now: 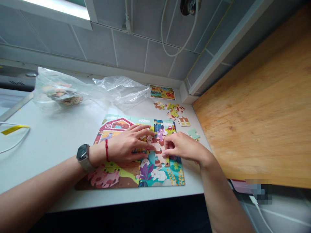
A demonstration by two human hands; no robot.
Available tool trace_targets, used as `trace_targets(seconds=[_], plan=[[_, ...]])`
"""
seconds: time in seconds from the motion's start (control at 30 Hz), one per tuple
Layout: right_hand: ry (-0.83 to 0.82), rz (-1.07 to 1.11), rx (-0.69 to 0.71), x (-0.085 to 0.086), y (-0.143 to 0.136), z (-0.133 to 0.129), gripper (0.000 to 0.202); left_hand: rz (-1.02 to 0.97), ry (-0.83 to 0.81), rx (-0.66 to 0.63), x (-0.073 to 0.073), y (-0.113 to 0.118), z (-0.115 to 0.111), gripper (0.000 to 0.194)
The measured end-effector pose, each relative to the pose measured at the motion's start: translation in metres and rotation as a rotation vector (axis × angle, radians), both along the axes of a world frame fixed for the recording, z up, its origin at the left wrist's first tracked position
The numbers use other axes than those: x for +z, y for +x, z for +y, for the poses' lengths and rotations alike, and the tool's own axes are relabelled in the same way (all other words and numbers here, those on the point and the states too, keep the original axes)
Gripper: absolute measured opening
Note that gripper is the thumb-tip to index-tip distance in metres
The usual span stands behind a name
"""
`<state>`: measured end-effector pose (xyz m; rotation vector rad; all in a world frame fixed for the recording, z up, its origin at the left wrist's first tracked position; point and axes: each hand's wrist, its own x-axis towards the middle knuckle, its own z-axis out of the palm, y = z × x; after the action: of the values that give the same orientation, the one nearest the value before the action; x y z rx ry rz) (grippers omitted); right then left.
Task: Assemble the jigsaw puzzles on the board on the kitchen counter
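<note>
A farm-themed jigsaw puzzle [159, 183] lies on the white counter, with a red barn at its upper left and a white rabbit at its lower right. My left hand [130, 142] rests palm down across its middle, fingers stretched and apart, covering part of the picture. From the right, my right hand [181, 147] reaches over the puzzle with thumb and fingers pinched at a cow-patterned puzzle piece [160, 150]. Dark blue base shows beside that hand and near the top. Several loose puzzle pieces [173, 111] lie beyond the puzzle at the upper right.
A clear plastic bag [59, 92] with more pieces inside sits at the back left of the counter [63, 129]. A small picture card [162, 92] lies near the wall. A wooden panel [257, 106] borders the right side. A white cable [17, 142] runs at far left.
</note>
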<state>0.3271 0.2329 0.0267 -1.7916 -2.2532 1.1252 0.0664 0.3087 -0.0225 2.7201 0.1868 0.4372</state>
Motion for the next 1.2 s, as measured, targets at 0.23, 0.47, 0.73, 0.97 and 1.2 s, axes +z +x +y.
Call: trace_targets(seconds=[0.23, 0.47, 0.73, 0.97, 1.2], plan=[[0.021, -0.016, 0.019, -0.002, -0.001, 0.000, 0.020, 0.013, -0.009, -0.038, 0.000, 0.001, -0.004, 0.035], [0.121, 0.005, -0.052, 0.001, 0.004, 0.003, 0.028, -0.013, -0.029, -0.030, -0.001, 0.001, -0.005, 0.035], [-0.004, -0.059, 0.022, 0.010, 0.000, -0.010, 0.021, -0.035, -0.048, -0.012, -0.001, 0.002, -0.003, 0.034], [0.177, -0.266, -0.105, 0.003, -0.013, -0.059, 0.037, -0.027, -0.046, -0.009, 0.000, 0.003, -0.004, 0.033], [0.173, -0.143, -0.149, -0.006, -0.007, -0.065, 0.033, 0.010, -0.032, -0.003, 0.001, 0.004, -0.004, 0.030]])
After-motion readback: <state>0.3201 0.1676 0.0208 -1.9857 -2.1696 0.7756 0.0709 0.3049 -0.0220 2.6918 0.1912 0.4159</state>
